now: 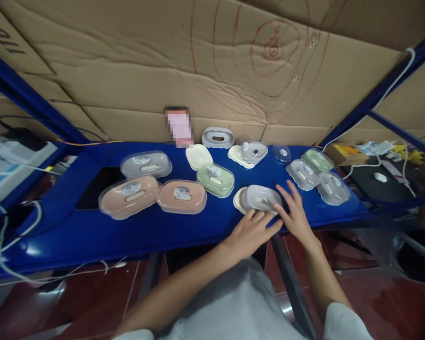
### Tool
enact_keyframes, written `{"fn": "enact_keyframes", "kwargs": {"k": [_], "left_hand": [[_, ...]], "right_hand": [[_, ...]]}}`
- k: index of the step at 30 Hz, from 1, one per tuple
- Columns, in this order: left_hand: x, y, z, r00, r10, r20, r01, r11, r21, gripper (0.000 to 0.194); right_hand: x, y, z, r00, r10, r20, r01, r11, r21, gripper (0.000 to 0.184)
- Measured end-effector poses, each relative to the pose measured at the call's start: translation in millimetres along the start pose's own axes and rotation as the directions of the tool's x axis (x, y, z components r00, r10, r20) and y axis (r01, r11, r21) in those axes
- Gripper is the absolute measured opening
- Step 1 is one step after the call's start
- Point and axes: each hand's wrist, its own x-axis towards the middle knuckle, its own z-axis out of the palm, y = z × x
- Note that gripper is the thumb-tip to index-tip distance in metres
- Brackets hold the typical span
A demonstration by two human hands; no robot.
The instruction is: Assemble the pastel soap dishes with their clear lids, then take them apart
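A pale grey oval plastic dish (257, 192) lies near the table's front edge, partly over a cream-coloured oval piece (238, 200). Along its near rim rest the fingertips of my left hand (251, 232), thumb stretched apart. My right hand (296, 218) is at the dish's right end, fingers spread and thumb by the rim; whether the thumb touches it I cannot tell. Beyond to the left lies a green oval dish (223, 181) with a label under a clear cover. Two salmon-coloured ones, of which one (194, 198) is nearer, lie further left.
On the blue table (127, 241) are several more covered dishes, a grey one (157, 169) at left and a green one (317, 160) at right. A grey shell (217, 137) leans against the cardboard wall (127, 80). A blue metal bar (31, 99) rises at left.
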Motion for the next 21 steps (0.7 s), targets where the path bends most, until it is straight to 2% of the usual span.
{"fn": "enact_keyframes", "kwargs": {"k": [3, 7, 10, 13, 16, 19, 21], "left_hand": [[-10, -8, -0.9, 0.989, -0.123, -0.076, 0.124, 0.992, 0.004, 0.059], [-25, -29, 0.4, 0.941, -0.310, -0.135, 0.303, 0.950, -0.070, 0.082], [-36, -36, 2.1, 0.912, -0.384, -0.141, 0.356, 0.915, -0.189, 0.090], [-49, -37, -0.4, 0.905, -0.411, -0.111, 0.369, 0.887, -0.278, 0.080], [-62, -38, -7.4, 0.895, -0.438, -0.087, 0.407, 0.879, -0.249, 0.055], [-73, -40, -13.6, 0.904, -0.414, -0.107, 0.396, 0.905, -0.154, 0.037], [-80, -41, -16.0, 0.911, -0.394, -0.124, 0.377, 0.916, -0.136, 0.032]], "right_hand": [[2, -8, 10, 0.971, -0.147, 0.186, 0.129, 0.986, 0.106, 0.044], [-5, -25, 21, 0.922, -0.295, 0.252, 0.276, 0.955, 0.106, 0.051], [-8, -40, 26, 0.901, -0.327, 0.286, 0.328, 0.944, 0.045, 0.063], [-8, -51, 30, 0.900, -0.327, 0.290, 0.349, 0.937, -0.026, 0.058], [-9, -57, 30, 0.877, -0.358, 0.320, 0.397, 0.916, -0.063, 0.060], [-1, -57, 22, 0.808, -0.437, 0.394, 0.471, 0.882, 0.013, 0.062], [17, -54, 15, 0.796, -0.464, 0.389, 0.470, 0.879, 0.086, 0.056]]}}
